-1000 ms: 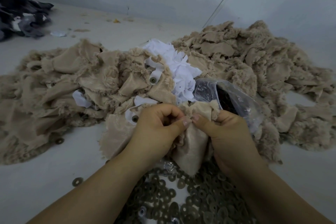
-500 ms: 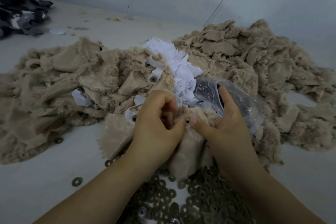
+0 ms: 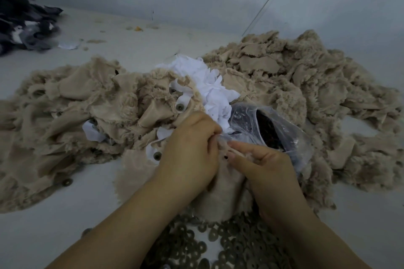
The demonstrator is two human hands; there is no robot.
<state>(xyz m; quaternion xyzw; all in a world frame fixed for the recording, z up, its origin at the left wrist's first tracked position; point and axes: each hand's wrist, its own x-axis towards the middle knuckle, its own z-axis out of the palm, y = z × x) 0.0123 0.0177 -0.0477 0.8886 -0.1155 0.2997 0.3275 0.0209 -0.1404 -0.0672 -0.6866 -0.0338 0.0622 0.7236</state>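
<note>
Pinching fur piece (image 3: 223, 190); bag (image 3: 242, 113) holds dark bits (image 3: 267, 129).

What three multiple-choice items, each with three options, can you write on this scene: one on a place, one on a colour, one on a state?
1. Where does the plastic bag lie?
A. at the far-left edge
B. just beyond the right hand
C. hanging on the wall

2. What colour are the scraps heaped behind the hands?
A. white
B. red
C. green

3. What are the left hand and the right hand doing?
A. lying flat and open
B. holding scissors
C. pinching the plush piece

Key:
1 B, the bag shows just past the right hand's fingers.
2 A, the scraps are plain white.
3 C, the curled fingertips of both hands meet on the plush piece.
</note>
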